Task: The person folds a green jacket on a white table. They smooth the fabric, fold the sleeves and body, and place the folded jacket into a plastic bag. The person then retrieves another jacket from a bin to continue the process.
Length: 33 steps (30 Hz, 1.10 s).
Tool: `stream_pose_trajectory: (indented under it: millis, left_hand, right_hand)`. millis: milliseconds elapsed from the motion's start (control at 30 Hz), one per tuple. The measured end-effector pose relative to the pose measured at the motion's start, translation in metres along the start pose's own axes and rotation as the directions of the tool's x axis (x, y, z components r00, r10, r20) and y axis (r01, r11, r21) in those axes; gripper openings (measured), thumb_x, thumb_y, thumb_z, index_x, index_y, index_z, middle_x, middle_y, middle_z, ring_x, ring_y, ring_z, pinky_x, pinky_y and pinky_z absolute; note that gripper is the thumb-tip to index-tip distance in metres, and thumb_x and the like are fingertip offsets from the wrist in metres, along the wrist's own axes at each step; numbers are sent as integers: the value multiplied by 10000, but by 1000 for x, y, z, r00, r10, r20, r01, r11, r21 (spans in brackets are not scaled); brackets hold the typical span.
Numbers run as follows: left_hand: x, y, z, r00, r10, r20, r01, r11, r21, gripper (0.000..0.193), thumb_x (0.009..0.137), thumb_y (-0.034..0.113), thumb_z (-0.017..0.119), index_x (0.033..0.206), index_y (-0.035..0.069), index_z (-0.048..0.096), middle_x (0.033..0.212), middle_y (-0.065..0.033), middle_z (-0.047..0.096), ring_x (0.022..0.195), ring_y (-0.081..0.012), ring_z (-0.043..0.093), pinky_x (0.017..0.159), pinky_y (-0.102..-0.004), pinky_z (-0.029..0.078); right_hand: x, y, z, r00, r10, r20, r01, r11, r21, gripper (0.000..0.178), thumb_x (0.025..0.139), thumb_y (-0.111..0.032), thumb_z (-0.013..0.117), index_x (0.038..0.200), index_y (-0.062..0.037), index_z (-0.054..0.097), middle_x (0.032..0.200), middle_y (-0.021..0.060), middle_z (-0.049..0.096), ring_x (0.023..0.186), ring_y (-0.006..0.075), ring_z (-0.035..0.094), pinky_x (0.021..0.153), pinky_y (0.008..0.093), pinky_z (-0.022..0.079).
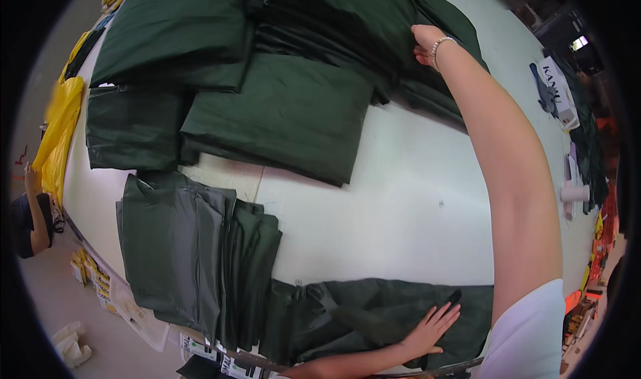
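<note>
On one white table [400,212], left grip [427,332] spreads over green cloth [380,295]; whether right grip [428,43] pinches, I can't tell.

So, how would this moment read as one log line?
left hand: flat on dark-green material | right hand: at far green stack | table: white

Bright, fairly even light across the white tabletop [414,225], strong fisheye bending, black rim.
</note>
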<state>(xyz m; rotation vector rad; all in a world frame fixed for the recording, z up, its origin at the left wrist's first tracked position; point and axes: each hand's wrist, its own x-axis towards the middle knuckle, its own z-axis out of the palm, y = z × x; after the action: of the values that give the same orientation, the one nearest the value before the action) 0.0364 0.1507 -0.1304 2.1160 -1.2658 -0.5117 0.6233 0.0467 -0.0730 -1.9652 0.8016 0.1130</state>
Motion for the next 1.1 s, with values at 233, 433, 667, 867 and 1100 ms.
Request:
stream_pose_trajectory:
  millis: [233, 433, 667, 867, 1100]
  left_hand:
    - [1, 3, -6, 1000, 20, -4, -20, 998, -66, 1090, 645, 656, 641, 1453, 68, 208, 1525, -111, 144, 1401, -324, 125, 1093, -534, 110]
    - [0, 1, -1, 999, 6, -45, -4, 999, 42, 1119, 654, 706, 588, 1464, 57, 170, 1536, -104, 122, 1402, -289, 147, 1085, -485, 165]
    - [8, 11, -17, 990, -19, 140, 22, 1000, -19, 950, 721, 694, 517, 1389, 41, 340, 1444, -123, 320, 1368, -331, 190, 1093, -545, 124]
    - [14, 6, 11, 969, 2, -247, -42, 987, -158, 597, 777, 405, 635, 1267, 97, 490, 1279, -133, 515, 1249, -318, 405, 1050, -447, 285]
    - [-4, 21, 6, 999, -30, -37, 35, 990, 140, 637, 824, 372, 586, 1356, 75, 399, 1398, -151, 396, 1305, -321, 346, 1068, -424, 282]
  right_hand:
    - [-3, -14, -13, 931, 106, 349, -124, 992, 29, 178, 816, -374, 667, 840, -204, 616, 718, -66, 584, 556, 77, 432, 475, 220, 241]
    - [-63, -29, -7, 833, -106, 544, -392, 581, 714, 284, 726, -69, 587, 991, 29, 549, 986, 163, 633, 887, 314, 633, 870, 408, 514]
    - [-177, 66, -44, 835, -356, 419, -470, -69, 880, 392, 756, 2, 532, 1145, 40, 495, 1169, 177, 560, 1069, 338, 555, 981, 464, 428]
    - [-362, 222, -130, 901, -160, 402, -429, -195, 882, 347, 790, -59, 564, 1106, 76, 517, 1115, 213, 586, 1013, 352, 587, 943, 459, 457]
    - [-511, 403, -256, 877, -82, 474, -471, 49, 881, 507, 781, -24, 531, 1271, 67, 437, 1235, 216, 537, 1098, 330, 563, 969, 450, 441]
